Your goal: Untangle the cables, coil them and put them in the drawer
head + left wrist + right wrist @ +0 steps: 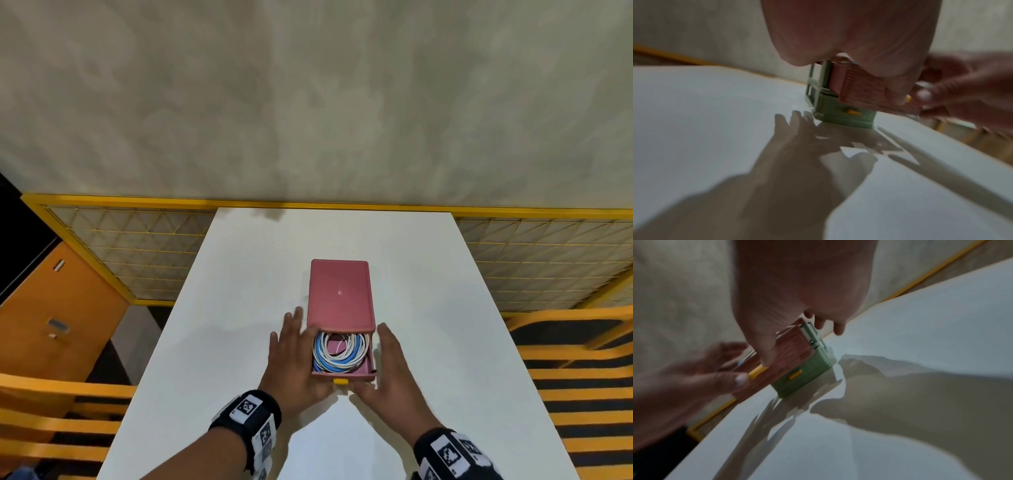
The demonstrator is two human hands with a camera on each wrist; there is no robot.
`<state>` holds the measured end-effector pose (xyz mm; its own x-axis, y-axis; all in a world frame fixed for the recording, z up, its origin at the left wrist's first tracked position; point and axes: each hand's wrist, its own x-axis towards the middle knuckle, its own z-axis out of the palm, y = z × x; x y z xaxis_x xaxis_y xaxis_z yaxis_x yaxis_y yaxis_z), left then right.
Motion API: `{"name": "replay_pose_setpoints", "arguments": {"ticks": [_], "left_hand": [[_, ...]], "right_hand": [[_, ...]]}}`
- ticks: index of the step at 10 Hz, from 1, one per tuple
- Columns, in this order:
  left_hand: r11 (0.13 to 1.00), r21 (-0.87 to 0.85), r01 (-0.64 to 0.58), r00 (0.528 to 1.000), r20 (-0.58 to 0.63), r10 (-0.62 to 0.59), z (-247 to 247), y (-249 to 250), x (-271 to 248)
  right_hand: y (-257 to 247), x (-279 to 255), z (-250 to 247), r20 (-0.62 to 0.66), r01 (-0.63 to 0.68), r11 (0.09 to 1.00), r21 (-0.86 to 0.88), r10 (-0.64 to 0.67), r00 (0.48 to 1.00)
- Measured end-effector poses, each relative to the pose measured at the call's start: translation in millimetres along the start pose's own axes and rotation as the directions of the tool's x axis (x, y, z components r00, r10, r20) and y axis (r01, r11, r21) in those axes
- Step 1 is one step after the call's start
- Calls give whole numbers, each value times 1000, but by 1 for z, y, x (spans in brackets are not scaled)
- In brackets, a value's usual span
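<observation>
A small pink-topped drawer unit point(339, 291) stands mid-table. Its pink top drawer point(342, 376) is pulled out toward me and holds coiled white and blue cables point(339, 353). My left hand point(294, 359) lies along the drawer's left side with fingers spread and straight. My right hand point(394, 366) lies flat along its right side. Both thumbs sit at the drawer front by the yellow handle point(340, 381). In the wrist views the pink drawer point(859, 84) point(789, 350) sits above a shut green drawer point(844, 116) point(807, 369), with the right hand's thumb point(766, 353) on the pink front.
The white table point(239, 308) carries only the unit. An orange cabinet point(58, 308) stands at the left. A yellow-framed mesh partition point(137, 246) runs behind the table. Orange slatted benches point(582, 377) flank both sides.
</observation>
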<state>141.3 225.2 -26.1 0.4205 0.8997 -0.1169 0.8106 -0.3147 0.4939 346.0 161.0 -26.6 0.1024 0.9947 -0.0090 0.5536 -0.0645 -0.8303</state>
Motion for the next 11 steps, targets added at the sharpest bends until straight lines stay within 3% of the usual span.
{"name": "replay_pose_setpoints", "arguments": {"ticks": [1, 2, 3, 4, 5, 7, 9, 11], "left_hand": [[864, -454, 218, 975, 137, -174, -6, -13, -2], [830, -490, 265, 953, 262, -150, -11, -19, 0], [843, -519, 140, 982, 179, -53, -14, -14, 1], [794, -594, 134, 991, 104, -89, -15, -2, 1], [800, -576, 168, 982, 30, -185, -7, -5, 8], [746, -607, 275, 908, -91, -409, 2, -7, 31], [745, -591, 309, 899, -74, -432, -1, -9, 38], [768, -580, 271, 921, -74, -382, -2, -11, 32]], "right_hand": [[17, 6, -8, 120, -210, 973, 99, 198, 973], [14, 14, -14, 231, -202, 979, 30, 190, 954], [5, 20, -17, 217, -126, 991, 55, 111, 970], [9, 26, -14, 124, -146, 985, 88, 134, 983], [13, 33, -8, 36, -174, 982, 73, 172, 984], [12, 48, 9, -166, -231, 968, 100, 245, 955], [6, 49, 17, -238, -264, 954, 140, 291, 927], [5, 45, 14, -191, -254, 952, 170, 284, 940]]}}
